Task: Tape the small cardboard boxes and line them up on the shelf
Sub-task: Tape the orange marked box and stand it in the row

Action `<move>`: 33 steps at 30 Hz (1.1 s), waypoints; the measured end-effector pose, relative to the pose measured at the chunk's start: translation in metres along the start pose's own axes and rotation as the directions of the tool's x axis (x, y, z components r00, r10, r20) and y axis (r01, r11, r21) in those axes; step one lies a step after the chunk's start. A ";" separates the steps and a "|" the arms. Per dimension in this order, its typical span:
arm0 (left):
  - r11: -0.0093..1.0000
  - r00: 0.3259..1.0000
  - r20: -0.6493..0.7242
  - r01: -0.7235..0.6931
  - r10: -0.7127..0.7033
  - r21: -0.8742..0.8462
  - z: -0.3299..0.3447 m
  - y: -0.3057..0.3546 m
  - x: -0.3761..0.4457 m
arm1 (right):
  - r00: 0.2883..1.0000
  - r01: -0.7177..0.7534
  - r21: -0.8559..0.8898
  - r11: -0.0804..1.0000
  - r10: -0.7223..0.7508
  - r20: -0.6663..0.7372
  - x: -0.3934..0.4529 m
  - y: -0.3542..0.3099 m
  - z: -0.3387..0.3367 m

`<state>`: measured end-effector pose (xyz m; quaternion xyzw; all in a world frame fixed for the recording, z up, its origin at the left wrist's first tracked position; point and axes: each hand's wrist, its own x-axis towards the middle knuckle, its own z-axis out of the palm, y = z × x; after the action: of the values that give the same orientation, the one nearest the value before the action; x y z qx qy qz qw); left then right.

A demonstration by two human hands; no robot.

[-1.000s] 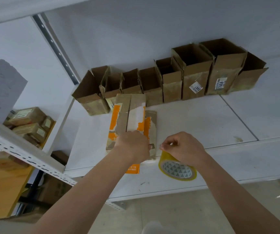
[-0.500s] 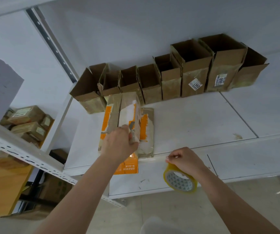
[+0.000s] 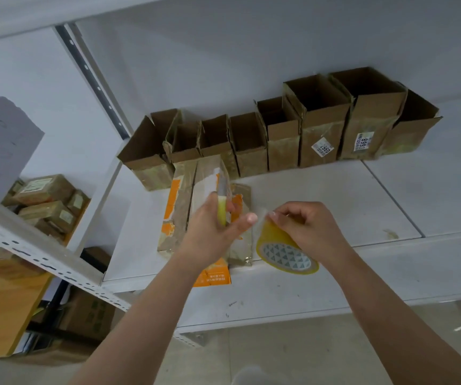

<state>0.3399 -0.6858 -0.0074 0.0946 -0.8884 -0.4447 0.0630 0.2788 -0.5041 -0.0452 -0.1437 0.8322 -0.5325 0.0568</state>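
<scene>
To do this step well, pull the tape end out straight and taut before cutting. At frame centre the right hand [image 3: 311, 227] pinches the free end of the tape roll [image 3: 286, 252], while the left hand [image 3: 214, 232] grips a knife [image 3: 221, 202] over the flattened boxes [image 3: 189, 207]. Taped boxes [image 3: 279, 134] line the shelf [image 3: 321, 207] above.

A single wide-angle camera on the person's head looks forward and down onto the white shelf [image 3: 321, 207], close enough that both forearms enter from the bottom edge and the hands sit near the centre; the wall fills the top, floor shows below the shelf's front lip
</scene>
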 end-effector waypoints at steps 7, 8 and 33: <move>0.944 0.989 -0.081 0.092 -0.123 -0.318 0.021 0.006 -0.001 | 0.967 0.065 -0.123 0.990 -0.092 -0.235 -0.002 -0.001 0.008; 0.939 0.990 -0.073 0.093 -0.124 -0.331 0.024 0.006 -0.002 | 0.950 0.076 -0.123 0.989 -0.110 -0.292 -0.001 -0.002 0.011; 0.709 0.879 -0.189 0.467 -0.438 0.528 -0.056 -0.193 0.011 | 0.966 -0.071 -0.611 0.788 -0.099 -0.240 0.032 0.088 0.033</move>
<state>0.3614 -0.8451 -0.1288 0.3343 -0.9263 -0.1642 -0.0561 0.2412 -0.5080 -0.1364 -0.0898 0.9589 -0.2472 -0.1061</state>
